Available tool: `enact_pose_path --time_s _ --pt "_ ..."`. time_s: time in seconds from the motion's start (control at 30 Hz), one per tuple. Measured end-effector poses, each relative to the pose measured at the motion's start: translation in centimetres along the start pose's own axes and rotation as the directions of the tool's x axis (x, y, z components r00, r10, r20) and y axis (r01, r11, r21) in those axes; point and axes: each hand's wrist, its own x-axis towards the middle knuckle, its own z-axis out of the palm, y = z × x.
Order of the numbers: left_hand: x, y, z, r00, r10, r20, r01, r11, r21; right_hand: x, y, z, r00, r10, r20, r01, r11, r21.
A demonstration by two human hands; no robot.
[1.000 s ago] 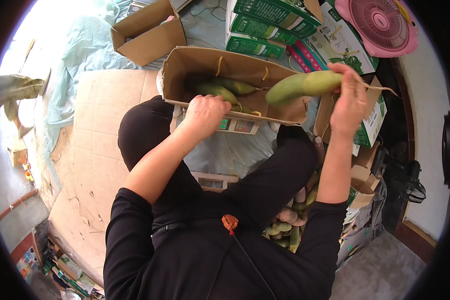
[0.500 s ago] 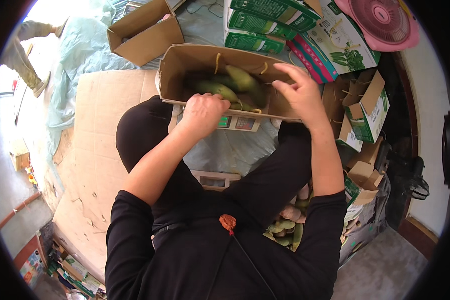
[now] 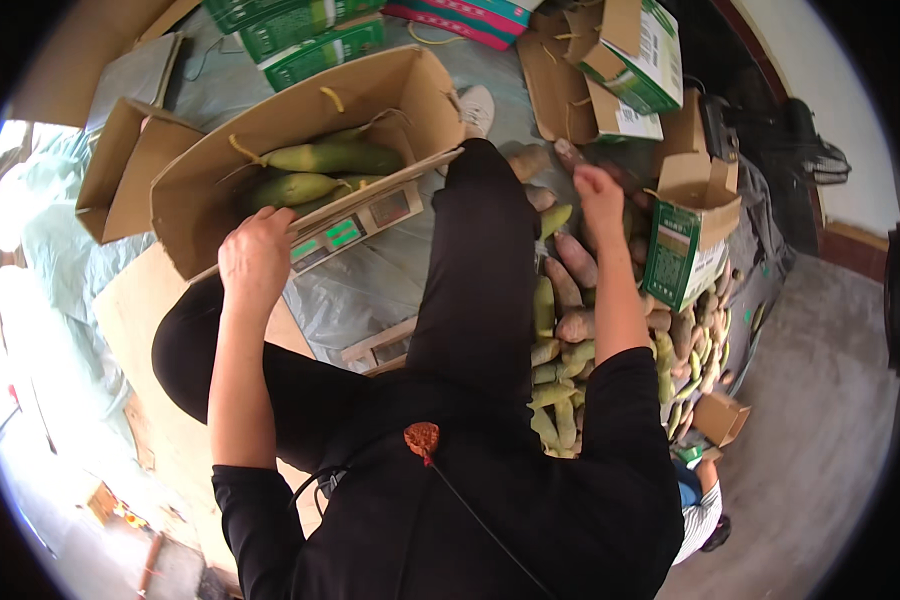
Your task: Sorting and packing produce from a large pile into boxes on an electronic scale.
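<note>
Long green radishes [image 3: 335, 157] lie inside an open cardboard box [image 3: 195, 190] with yellow cord handles, at the upper left. A scale [image 3: 365, 222] with a green-lit display shows under the box's near side. My left hand [image 3: 255, 255] is closed over the box's near rim, fingertips just inside. Out to the right, my right hand [image 3: 600, 200] has its fingers bent together at a pinkish-brown root [image 3: 570, 153], partly covering it. Below that hand spreads a pile of green radishes [image 3: 543, 305] and more pinkish-brown roots [image 3: 575, 258].
Beside the pile stands a green-and-white carton [image 3: 675, 245] with raised flaps. More open cartons [image 3: 625, 60] stand at the upper right, and green cartons [image 3: 320, 50] at the top. Another empty brown box [image 3: 145, 165] is at the far left. Part of another person [image 3: 705, 510] shows lower right.
My right hand has gone from above the box to the roots at the right, its fingers closing. My left hand has shifted along the near rim. The view has swung right, showing more pile.
</note>
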Motion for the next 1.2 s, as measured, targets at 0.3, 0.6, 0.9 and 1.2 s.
enact_pose_path --time_s 0.3,0.6,0.9,1.2 --pt "0.4 1.0 -0.2 0.998 -0.046 0.042 0.046 0.999 -0.004 -11.9 17.9 3.3 0.819 0.56 0.125 -0.539 0.825 -0.169" --pt "0.7 0.8 -0.1 0.999 -0.019 0.046 0.018 1.0 0.012 -10.2 20.3 8.4 0.486 0.856 0.175 -0.87 0.454 0.192" --pt "0.7 0.5 -0.2 0.999 -0.035 0.039 0.035 0.999 -0.009 -6.2 16.8 11.4 0.536 0.835 0.12 -0.839 0.512 0.183" --pt "0.6 -0.1 0.2 1.0 -0.009 -0.008 0.009 1.0 -0.02 -5.9 16.3 9.6 0.635 0.722 0.276 -0.76 0.518 0.392"
